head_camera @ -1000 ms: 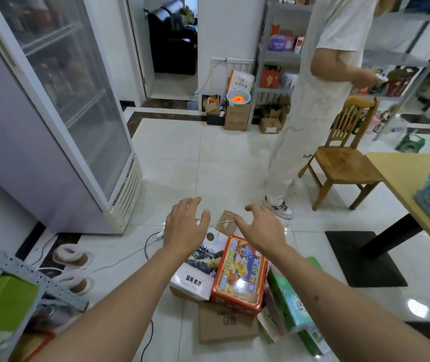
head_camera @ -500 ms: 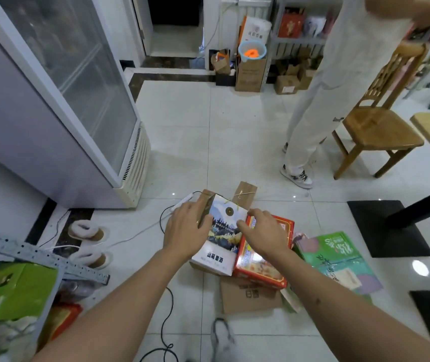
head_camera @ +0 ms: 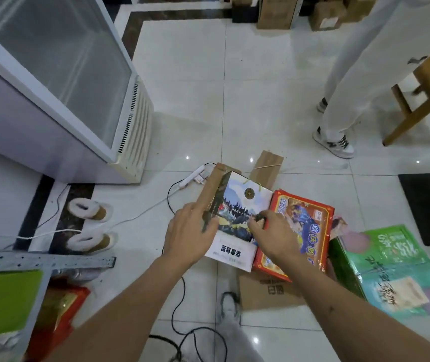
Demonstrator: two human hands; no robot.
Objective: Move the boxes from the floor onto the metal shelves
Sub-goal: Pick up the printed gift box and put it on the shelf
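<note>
both hands already on the white box [head_camera: 237, 220] in the floor pile, its long axis running 12-to-6 w/ left hand [head_camera: 190, 231] curling fingers round its 9 o'clock edge, right hand [head_camera: 274, 235] pinching the 3 o'clock edge by the red box [head_camera: 300, 231], metal shelf [head_camera: 44, 261] off at 9.

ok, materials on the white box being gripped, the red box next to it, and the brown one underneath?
White box: printed cardboard, seemingly glossy; its dark side edge glints. Left hand and right hand hold its sides.
Red box: likely card in shiny film; wrinkled, reflective edges.
Brown carton: plain matte corrugated cardboard, by its colour and dull face.
</note>
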